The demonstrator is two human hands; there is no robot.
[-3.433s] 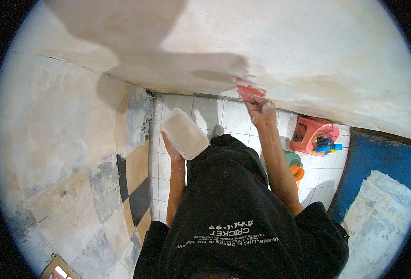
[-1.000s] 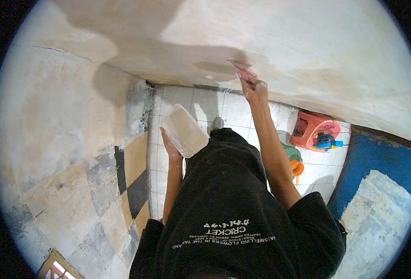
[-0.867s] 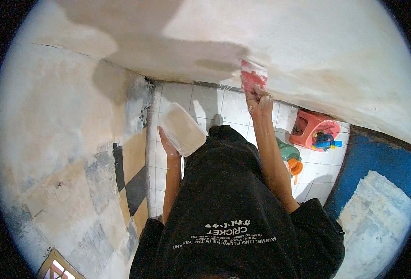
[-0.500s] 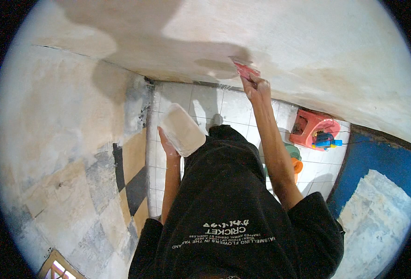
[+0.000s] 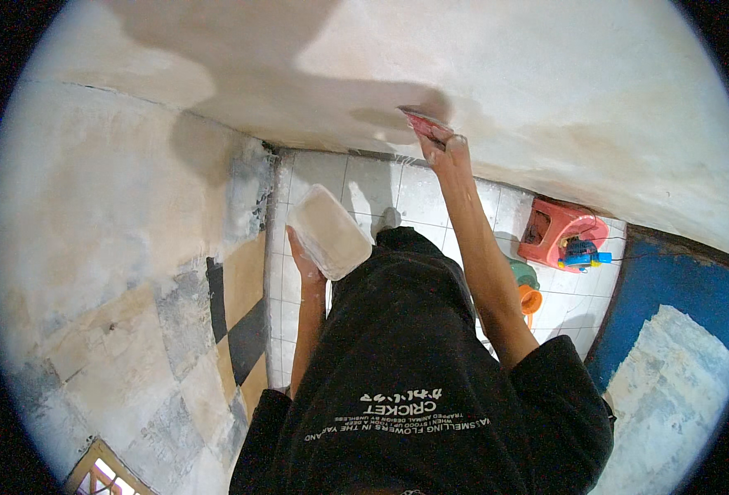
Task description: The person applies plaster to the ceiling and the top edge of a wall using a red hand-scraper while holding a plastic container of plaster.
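Note:
My right hand (image 5: pixel 447 153) is closed round a red putty knife (image 5: pixel 427 126), whose blade edge meets or nearly meets the pale plastered wall (image 5: pixel 529 82) in front of me. Low on the left, my left hand (image 5: pixel 305 257) grips a white rectangular tub (image 5: pixel 331 231) along its left side. The tub is tilted and looks coated with white paste; how much it holds is hard to tell. Part of the left hand's fingers is hidden behind the tub. Dark shadows of my arm and head fall on the wall around the knife.
A pink plastic stool (image 5: pixel 537 235) stands at the wall's foot on the right, with a blue tool (image 5: pixel 583 254) and cable by it. Nearby are an orange container (image 5: pixel 530 299) and a green one (image 5: pixel 523 272). A checkered, patchy wall (image 5: pixel 166 313) rises on the left; white tiles (image 5: pixel 418 194) cover the floor.
My right hand and the putty knife have shifted slightly left, and the knife has turned so its blade shows more edge-on. The tub in my left hand stays nearly where it was.

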